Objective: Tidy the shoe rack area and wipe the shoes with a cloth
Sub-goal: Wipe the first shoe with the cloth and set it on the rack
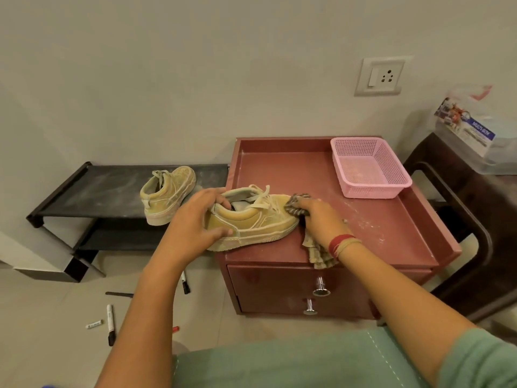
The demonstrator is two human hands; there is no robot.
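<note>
1. The tan shoe (251,222) is sitting on its sole at the front left corner of the red cabinet (391,219), with its toe pointing toward 3 o'clock and its heel hanging slightly past the edge. It is looking light, with a firm rubber sole and a softer, dusty upper that is probably giving under pressure, so the heel and collar are likely offering the steadiest hold.
2. The left hand (195,219) is gripping that heel from 9 o'clock, fingers curling over the collar and thumb lying along the side.
3. The right hand (321,219) is clutching a bunched striped cloth (298,204) and pressing it against the toe at 3 o'clock. The cloth's limp loose end is trailing over the cabinet front.
4. A second shoe (167,194) is standing on the shoe rack (106,189) at 10 o'clock, looking equally dusty.
5. A pink basket (369,169) is sitting at 1 o'clock, and markers (111,323) are lying on the floor at 7 o'clock.
</note>
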